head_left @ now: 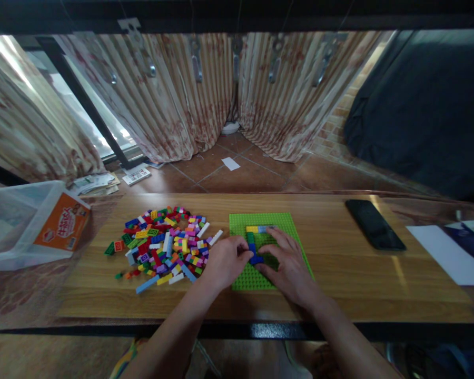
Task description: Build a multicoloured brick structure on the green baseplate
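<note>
A green baseplate [243, 281] lies on the wooden table, with toy bricks joined in an angled row on it. Along the top of the row are a yellow brick [252, 229] and a light blue brick [262, 229]. A dark green brick [250, 238] and a blue brick [256, 259] run down its left side. My left hand [228, 260] is closed, thumb and forefinger pinched at the blue brick's left edge. On the other side, my right hand [286, 263] rests over the plate with fingers apart, its thumb beside the blue brick and its upper fingertips by the light blue one.
A loose pile of mixed bricks [168, 245] spreads left of the plate. A clear plastic box [23, 223] with an orange label stands at the far left. To the right lie a black phone [374, 224] and a white sheet [450, 255]. The table's dark front edge [276, 330] runs below my forearms.
</note>
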A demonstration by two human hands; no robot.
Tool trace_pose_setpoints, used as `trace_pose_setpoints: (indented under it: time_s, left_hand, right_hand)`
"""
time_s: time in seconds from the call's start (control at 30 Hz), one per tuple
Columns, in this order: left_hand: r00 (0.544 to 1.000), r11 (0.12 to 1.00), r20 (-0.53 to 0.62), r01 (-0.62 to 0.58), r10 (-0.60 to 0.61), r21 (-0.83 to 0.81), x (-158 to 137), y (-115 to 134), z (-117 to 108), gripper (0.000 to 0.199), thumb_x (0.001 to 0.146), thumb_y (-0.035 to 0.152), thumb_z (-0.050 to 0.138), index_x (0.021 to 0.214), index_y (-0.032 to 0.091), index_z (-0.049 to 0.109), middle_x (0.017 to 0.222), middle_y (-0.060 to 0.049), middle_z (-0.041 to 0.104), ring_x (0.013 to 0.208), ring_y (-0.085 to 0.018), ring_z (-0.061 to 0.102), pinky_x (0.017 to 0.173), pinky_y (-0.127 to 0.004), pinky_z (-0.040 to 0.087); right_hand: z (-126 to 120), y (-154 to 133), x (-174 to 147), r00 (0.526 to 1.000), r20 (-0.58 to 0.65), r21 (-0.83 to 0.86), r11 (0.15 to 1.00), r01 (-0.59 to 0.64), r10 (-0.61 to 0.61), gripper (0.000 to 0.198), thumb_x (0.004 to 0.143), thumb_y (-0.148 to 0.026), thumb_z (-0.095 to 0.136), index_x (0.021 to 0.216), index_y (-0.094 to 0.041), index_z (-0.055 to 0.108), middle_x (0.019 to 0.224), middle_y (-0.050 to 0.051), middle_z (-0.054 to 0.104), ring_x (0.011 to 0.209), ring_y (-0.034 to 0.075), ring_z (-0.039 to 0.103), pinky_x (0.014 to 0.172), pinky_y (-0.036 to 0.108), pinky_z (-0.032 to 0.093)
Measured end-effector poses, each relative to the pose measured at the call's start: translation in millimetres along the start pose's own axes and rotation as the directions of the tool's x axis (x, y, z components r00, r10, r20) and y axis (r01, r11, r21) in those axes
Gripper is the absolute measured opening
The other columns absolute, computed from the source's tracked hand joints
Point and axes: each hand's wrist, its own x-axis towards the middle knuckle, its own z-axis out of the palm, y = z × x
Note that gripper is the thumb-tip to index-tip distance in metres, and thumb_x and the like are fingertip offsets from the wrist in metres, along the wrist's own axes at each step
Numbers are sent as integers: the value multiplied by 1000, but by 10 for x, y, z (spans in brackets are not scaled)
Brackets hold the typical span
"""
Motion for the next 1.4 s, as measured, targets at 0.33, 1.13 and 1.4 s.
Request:
trace_pose_setpoints:
  time_s: [0.33, 1.13, 1.4]
  left_hand:
    - [995, 995, -7, 100, -100, 4, 73, 20, 15, 10, 75, 26, 65, 70, 18, 66, 70, -1, 67, 65, -14, 59, 59, -25, 40]
    - [988, 988, 22, 151, -151, 16, 124, 78, -26, 7, 71, 25, 66, 67, 19, 66, 67, 1, 67, 63, -14, 58, 56, -23, 40]
    - [982, 981, 17, 189, -190, 46, 125, 122, -33, 6, 70, 24, 67, 67, 19, 67, 70, 0, 68, 65, -15, 59, 58, -24, 41]
  right_hand:
    - [26, 2, -2, 996, -66, 71, 996, -49, 54, 12, 73, -30, 75, 84, -28, 73, 135, 7, 56, 127, 30, 46, 103, 55, 36]
    - [69, -36, 0, 983, -99, 114, 983, -146, 157, 10, 70, -29, 77, 79, -29, 75, 127, 6, 62, 120, 29, 52, 103, 56, 35]
    - [80, -52, -7, 979, -103, 116, 980, -163, 175, 12, 68, -27, 78, 79, -28, 75, 127, 6, 62, 120, 29, 52, 105, 56, 33]
